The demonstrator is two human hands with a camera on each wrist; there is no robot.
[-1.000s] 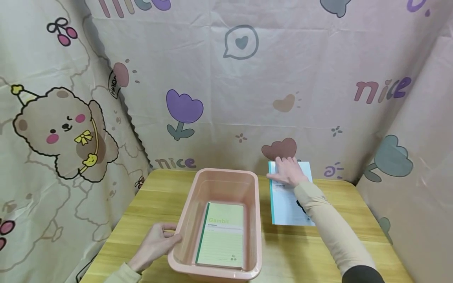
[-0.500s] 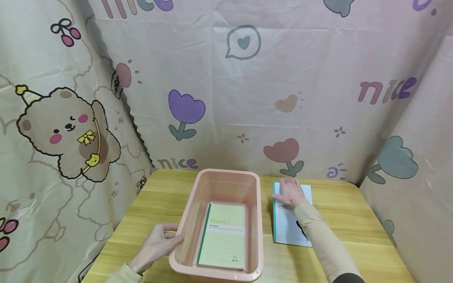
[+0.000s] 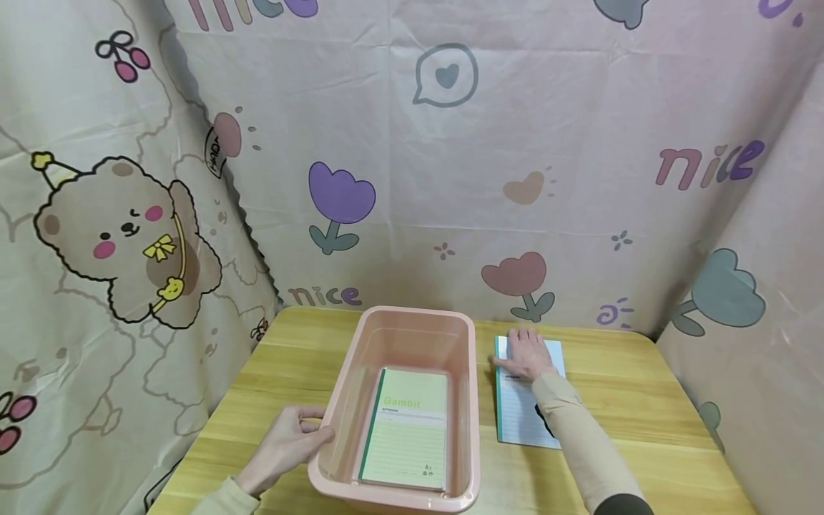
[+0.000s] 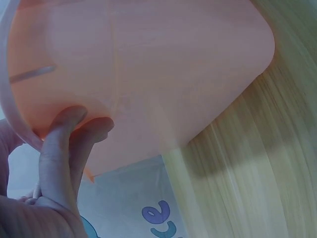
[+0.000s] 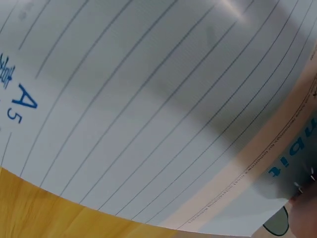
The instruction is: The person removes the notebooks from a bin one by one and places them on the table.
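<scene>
My left hand (image 3: 287,443) grips the left rim of a pink plastic bin (image 3: 475,400), its thumb over the rim toward the inside. In the left wrist view, two fingers (image 4: 54,158) bend against the bin's outer wall (image 4: 163,74). A pale green notebook (image 3: 405,443) lies flat on the bin's floor. Right of the bin, my right hand (image 3: 526,355) lies over the upper part of a light blue notebook (image 3: 521,415) on the table, holding it with the thumb at the left edge and fingertips at the top edge. The right wrist view shows its lined cover (image 5: 124,99) up close.
The wooden table (image 3: 618,386) runs under both. A printed curtain (image 3: 399,143) hangs along the table's back edge, and side curtains (image 3: 759,400) stand at left and right.
The blue notebook has come down and toward me under my right hand, onto the table. It then shifted slightly left. My left hand and the bin kept their places.
</scene>
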